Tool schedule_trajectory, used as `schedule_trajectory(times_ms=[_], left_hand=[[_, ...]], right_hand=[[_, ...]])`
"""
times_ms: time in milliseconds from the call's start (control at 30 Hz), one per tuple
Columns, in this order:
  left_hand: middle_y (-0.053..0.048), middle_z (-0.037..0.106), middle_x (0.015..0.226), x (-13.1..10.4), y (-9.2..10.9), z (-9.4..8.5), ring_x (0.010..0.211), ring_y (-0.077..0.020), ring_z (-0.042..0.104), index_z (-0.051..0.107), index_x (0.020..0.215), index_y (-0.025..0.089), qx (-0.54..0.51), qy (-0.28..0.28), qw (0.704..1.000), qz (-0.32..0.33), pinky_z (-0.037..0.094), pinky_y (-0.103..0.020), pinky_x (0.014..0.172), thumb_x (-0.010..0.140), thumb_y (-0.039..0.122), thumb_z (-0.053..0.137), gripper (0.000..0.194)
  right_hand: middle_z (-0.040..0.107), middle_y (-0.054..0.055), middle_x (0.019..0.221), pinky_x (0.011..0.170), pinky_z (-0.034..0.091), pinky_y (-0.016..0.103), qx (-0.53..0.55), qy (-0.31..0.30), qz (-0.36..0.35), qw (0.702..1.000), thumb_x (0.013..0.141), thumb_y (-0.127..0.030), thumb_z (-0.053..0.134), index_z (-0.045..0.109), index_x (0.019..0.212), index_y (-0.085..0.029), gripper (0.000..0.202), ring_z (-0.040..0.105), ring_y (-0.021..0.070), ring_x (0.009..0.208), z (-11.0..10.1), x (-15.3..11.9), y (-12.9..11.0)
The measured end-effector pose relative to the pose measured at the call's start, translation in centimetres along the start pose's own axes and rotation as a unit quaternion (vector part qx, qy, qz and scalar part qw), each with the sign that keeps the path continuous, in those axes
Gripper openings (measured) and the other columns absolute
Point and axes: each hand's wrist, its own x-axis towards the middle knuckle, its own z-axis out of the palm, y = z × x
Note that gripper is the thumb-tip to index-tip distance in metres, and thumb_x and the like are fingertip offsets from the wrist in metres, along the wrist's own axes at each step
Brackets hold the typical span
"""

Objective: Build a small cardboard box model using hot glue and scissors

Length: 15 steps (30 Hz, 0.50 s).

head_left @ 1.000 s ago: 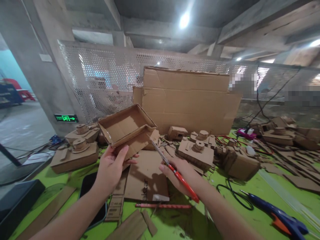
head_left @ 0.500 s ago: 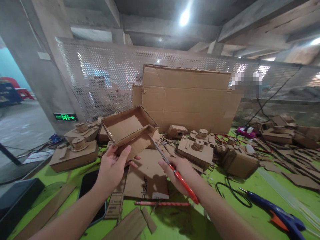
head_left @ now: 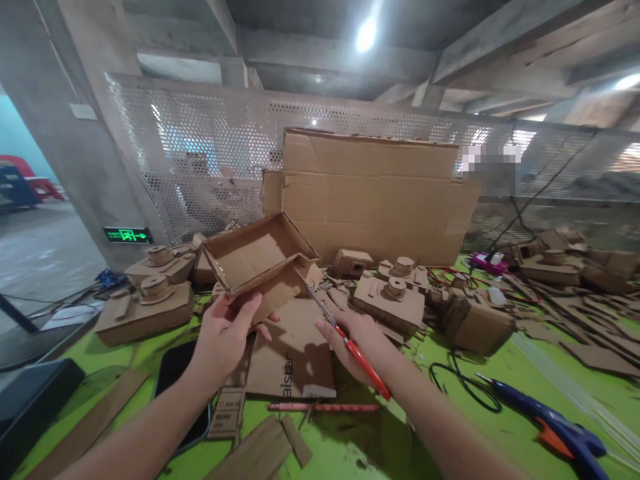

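Note:
Tilted above the table, an open shallow cardboard box [head_left: 260, 250] is gripped at its lower left corner by my left hand [head_left: 227, 330]. A cardboard flap [head_left: 273, 290] hangs below its near wall. My right hand [head_left: 355, 343] is closed round red-handled scissors [head_left: 363, 367]. Their metal blades point up and left and meet the flap near the box's right side. Under the hands lies a flat cardboard sheet [head_left: 295, 360] with dark lettering, and a pink pencil [head_left: 325, 407] rests at its near edge.
Cardboard models [head_left: 393, 297] stand on the green table [head_left: 345, 447] at both sides. A blue glue gun [head_left: 550, 417] lies at the right, a phone [head_left: 173, 367] at the left. A large cardboard panel [head_left: 375, 200] stands behind, before a perforated metal screen [head_left: 200, 133].
The whole view has shifted slightly. The scissors' handles sit a little further left and higher; both hands keep their holds.

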Motion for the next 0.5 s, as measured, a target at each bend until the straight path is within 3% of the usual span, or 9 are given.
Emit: schedule_trajectory(times_ms=[167, 367, 500], left_hand=[[-0.004, 0.079, 0.100, -0.1, -0.2, 0.0, 0.064, -0.0217, 0.077, 0.072, 0.101, 0.020, -0.018, 0.021, 0.999, -0.027, 0.063, -0.029, 0.048, 0.070, 0.035, 0.091, 0.038], [-0.003, 0.080, 0.096, 0.2, -1.0, -0.5, 0.069, -0.0237, 0.079, 0.073, 0.103, 0.022, -0.047, 0.037, 0.998, -0.019, 0.069, -0.040, 0.069, 0.072, 0.036, 0.090, 0.038], [-0.003, 0.080, 0.096, 0.3, -0.9, -0.7, 0.068, -0.0235, 0.080, 0.072, 0.108, 0.021, -0.051, 0.038, 0.998, -0.015, 0.070, -0.039, 0.069, 0.071, 0.036, 0.091, 0.043]], right_hand=[[0.053, -0.001, 0.063, 0.057, 0.037, 0.028, -0.005, -0.011, -0.005, 1.000, 0.101, -0.055, 0.050, 0.049, 0.070, -0.024, 0.044, 0.048, 0.0164, 0.059, 0.2, 0.1, 0.3], [0.058, -0.001, 0.070, 0.057, 0.038, 0.028, 0.003, -0.027, -0.038, 0.999, 0.103, -0.051, 0.047, 0.052, 0.076, -0.024, 0.038, 0.051, 0.0167, 0.062, -0.1, -0.2, 0.5], [0.059, 0.000, 0.071, 0.059, 0.040, 0.028, 0.017, -0.032, -0.042, 0.998, 0.104, -0.052, 0.044, 0.055, 0.080, -0.024, 0.039, 0.052, 0.0171, 0.064, -0.1, -0.2, 0.5]])
